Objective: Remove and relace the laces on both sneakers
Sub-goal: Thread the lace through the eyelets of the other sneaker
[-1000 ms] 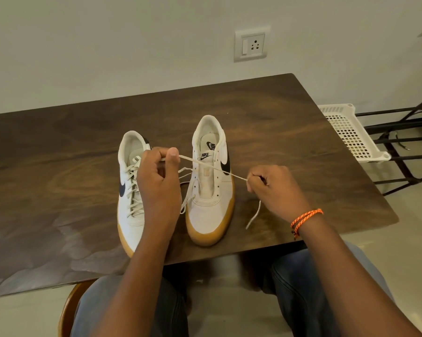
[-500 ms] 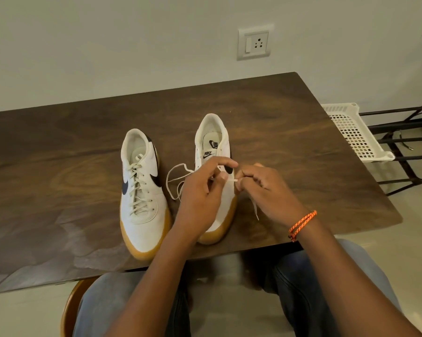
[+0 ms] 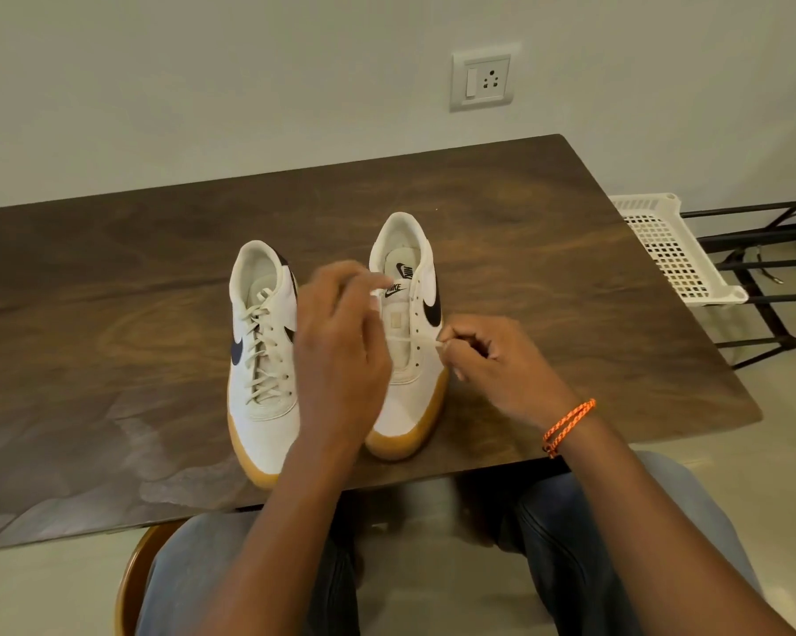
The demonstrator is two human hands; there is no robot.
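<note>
Two white sneakers with gum soles stand side by side on the dark wooden table (image 3: 111,314), toes toward me. The left sneaker (image 3: 262,360) is fully laced. On the right sneaker (image 3: 410,351) only a single strand of the cream lace (image 3: 405,340) crosses the tongue low down; its upper eyelets are bare. My right hand (image 3: 497,364) pinches the lace tip just beside the shoe's right eyelet row. My left hand (image 3: 341,342) hovers blurred over the gap between the shoes, fingers pinched near the right shoe's tongue, apparently on the lace's other end.
A white perforated plastic basket (image 3: 671,250) sits on a black metal rack (image 3: 763,268) off the table's right edge. A wall socket (image 3: 481,81) is behind the table. My knees and a wooden stool rim (image 3: 127,585) are below the table's near edge.
The lace was stretched loose between my hands a second ago. My left hand crossed from the left shoe to the right one, and a strand now lies across the right shoe's lower eyelets.
</note>
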